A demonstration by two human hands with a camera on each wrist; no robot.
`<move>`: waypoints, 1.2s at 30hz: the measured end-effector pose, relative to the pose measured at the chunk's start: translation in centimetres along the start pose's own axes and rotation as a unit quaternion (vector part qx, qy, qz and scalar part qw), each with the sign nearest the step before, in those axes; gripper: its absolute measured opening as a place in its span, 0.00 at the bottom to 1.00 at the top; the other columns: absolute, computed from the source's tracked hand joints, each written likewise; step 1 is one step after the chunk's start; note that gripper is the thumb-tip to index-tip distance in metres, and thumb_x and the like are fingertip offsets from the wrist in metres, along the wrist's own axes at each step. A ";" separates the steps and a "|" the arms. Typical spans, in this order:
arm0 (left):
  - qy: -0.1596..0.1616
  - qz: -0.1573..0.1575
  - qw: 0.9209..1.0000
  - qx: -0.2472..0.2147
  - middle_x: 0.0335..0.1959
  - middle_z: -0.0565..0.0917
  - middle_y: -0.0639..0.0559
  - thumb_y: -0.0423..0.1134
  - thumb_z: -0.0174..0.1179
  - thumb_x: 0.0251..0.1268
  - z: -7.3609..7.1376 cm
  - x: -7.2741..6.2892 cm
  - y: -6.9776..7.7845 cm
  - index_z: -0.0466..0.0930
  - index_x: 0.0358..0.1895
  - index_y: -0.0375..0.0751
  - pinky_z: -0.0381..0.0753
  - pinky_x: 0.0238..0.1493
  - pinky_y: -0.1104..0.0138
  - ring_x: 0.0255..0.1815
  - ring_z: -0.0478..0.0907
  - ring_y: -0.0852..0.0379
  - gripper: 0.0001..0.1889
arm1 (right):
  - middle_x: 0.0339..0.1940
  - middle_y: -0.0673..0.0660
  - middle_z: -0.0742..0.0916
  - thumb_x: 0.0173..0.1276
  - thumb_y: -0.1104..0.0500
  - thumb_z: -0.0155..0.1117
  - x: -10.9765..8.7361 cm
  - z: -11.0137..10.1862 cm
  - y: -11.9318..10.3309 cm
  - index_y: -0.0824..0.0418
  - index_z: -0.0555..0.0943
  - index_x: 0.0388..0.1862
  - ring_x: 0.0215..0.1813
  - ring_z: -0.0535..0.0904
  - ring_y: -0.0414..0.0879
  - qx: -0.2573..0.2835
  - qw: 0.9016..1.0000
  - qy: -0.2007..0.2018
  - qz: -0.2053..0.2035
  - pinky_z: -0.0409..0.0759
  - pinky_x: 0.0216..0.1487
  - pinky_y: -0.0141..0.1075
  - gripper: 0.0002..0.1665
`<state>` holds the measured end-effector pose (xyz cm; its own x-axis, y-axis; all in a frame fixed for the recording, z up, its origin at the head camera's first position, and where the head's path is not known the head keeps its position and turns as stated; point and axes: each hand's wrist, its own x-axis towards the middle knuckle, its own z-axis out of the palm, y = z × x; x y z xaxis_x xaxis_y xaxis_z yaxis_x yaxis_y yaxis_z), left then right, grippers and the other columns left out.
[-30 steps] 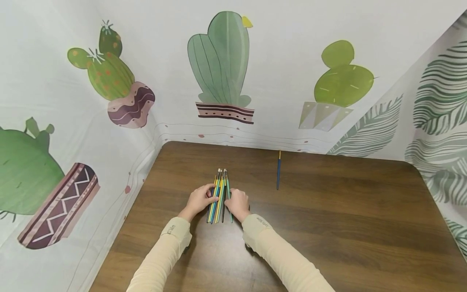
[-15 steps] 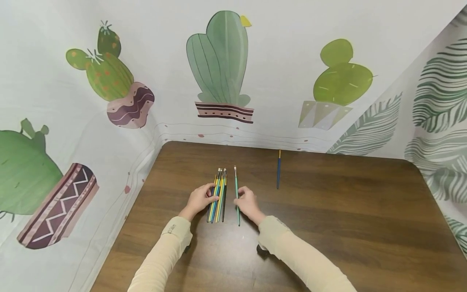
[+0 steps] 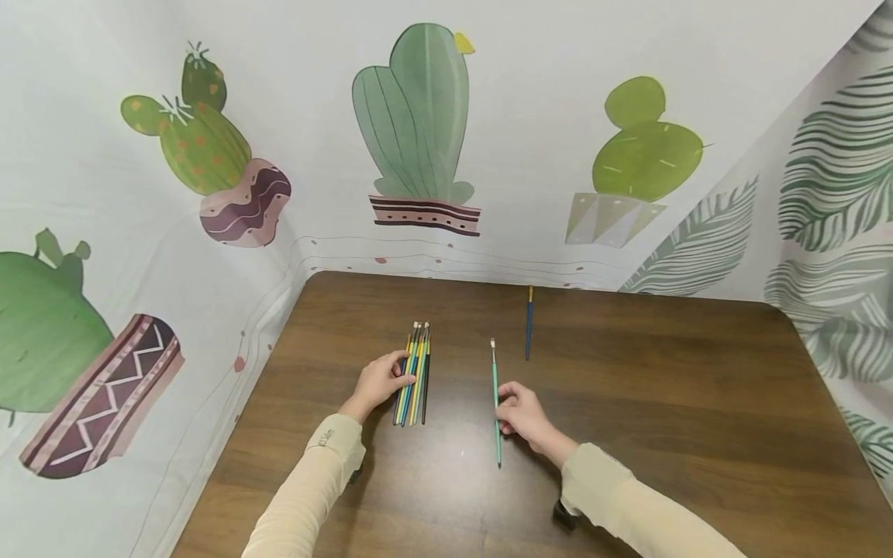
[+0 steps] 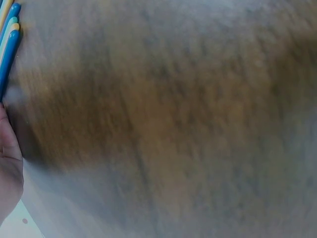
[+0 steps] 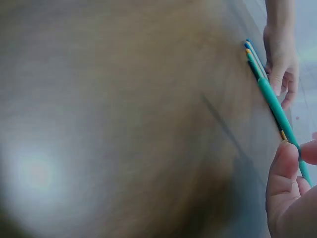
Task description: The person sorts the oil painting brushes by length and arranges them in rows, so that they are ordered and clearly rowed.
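My right hand (image 3: 525, 417) pinches a green paintbrush (image 3: 495, 377) by its handle, with the pale bristles pointing away from me. The right wrist view shows thumb and fingers closed on that green handle, with its shadow on the wood apart from it. On the left, several paintbrushes (image 3: 422, 372) in yellow, blue, green and black lie side by side in a bundle. My left hand (image 3: 377, 383) holds this bundle from its left side, thumb and fingers curled at the handles. The left wrist view catches only handle ends and the hand's edge.
A single blue paintbrush (image 3: 529, 329) lies near the back of the brown wooden table (image 3: 663, 387). Behind the table hangs a white cloth (image 3: 530, 116) printed with cacti and leaves; it also runs along the left side.
My right hand has drawn the green paintbrush out of the bundle's right side and carried it right and toward me. My left hand stays at the bundle.
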<state>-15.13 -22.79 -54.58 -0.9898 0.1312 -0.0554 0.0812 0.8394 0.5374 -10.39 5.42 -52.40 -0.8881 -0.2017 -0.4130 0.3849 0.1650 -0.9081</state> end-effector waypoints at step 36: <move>-0.008 -0.007 1.000 0.004 0.22 0.70 0.56 0.48 0.63 0.49 0.0 0.0 0.0 0.71 0.55 0.45 0.62 0.28 0.68 0.22 0.64 0.61 0.27 | 0.14 0.54 0.74 0.45 0.75 0.55 -3.0 -3.7 2.3 0.69 0.70 0.44 0.12 0.70 0.40 -0.098 0.990 0.084 0.051 0.71 0.15 0.30 0.23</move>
<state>-15.14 -22.76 -54.57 -0.9889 0.1272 -0.0767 0.0677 0.8455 0.5297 -7.78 10.01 -53.04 -0.8831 -0.0132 -0.4691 0.4328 0.3637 -0.8249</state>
